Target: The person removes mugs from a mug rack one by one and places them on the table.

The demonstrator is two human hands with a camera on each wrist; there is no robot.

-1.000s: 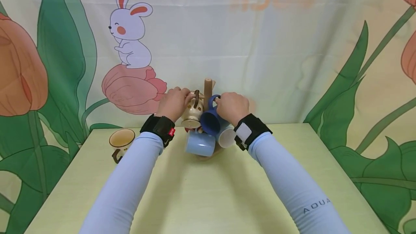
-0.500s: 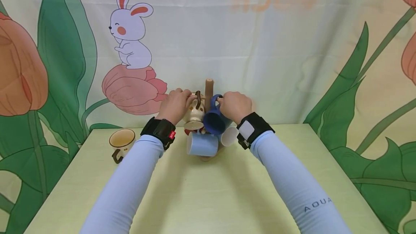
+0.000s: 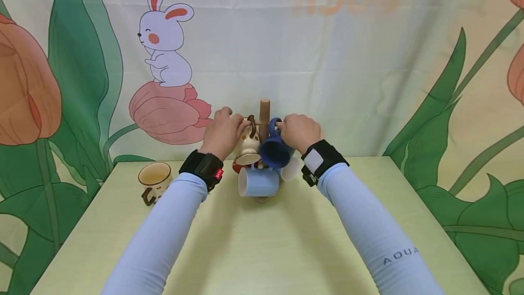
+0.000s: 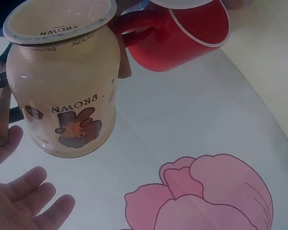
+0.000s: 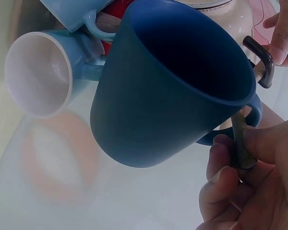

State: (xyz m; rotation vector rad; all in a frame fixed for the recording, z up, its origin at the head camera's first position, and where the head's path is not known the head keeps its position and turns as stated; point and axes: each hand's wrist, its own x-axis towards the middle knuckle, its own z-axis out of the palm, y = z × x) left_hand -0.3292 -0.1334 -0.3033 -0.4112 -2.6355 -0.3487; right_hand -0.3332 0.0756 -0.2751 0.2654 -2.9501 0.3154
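Observation:
A wooden mug tree (image 3: 264, 117) stands at the table's back, hung with several mugs. My left hand (image 3: 223, 133) pinches the tip of an upper peg (image 4: 5, 112), its other fingers spread. From that peg a cream mug (image 4: 67, 91) with a brown handle and bear print hangs mouth down. On the opposite side my right hand (image 3: 302, 132) grips another peg's end (image 5: 242, 146) between thumb and curled fingers. The handle of a dark blue mug (image 5: 158, 96) loops over this peg. Lower down hang a light blue mug (image 3: 262, 182), a red mug (image 4: 182, 38) and a blue mug with white inside (image 5: 38, 74).
A second cream mug (image 3: 153, 176) with a brown handle stands upright on the pale table (image 3: 262, 249), left of the tree. Close behind the tree hangs a cloth backdrop (image 3: 348, 81) printed with a rabbit and tulips.
The mug tree has turned slightly and shifted a little to the right, its mugs moving with it. Both hands have followed rightward, keeping hold of the pegs. The mug standing on the table has stayed put.

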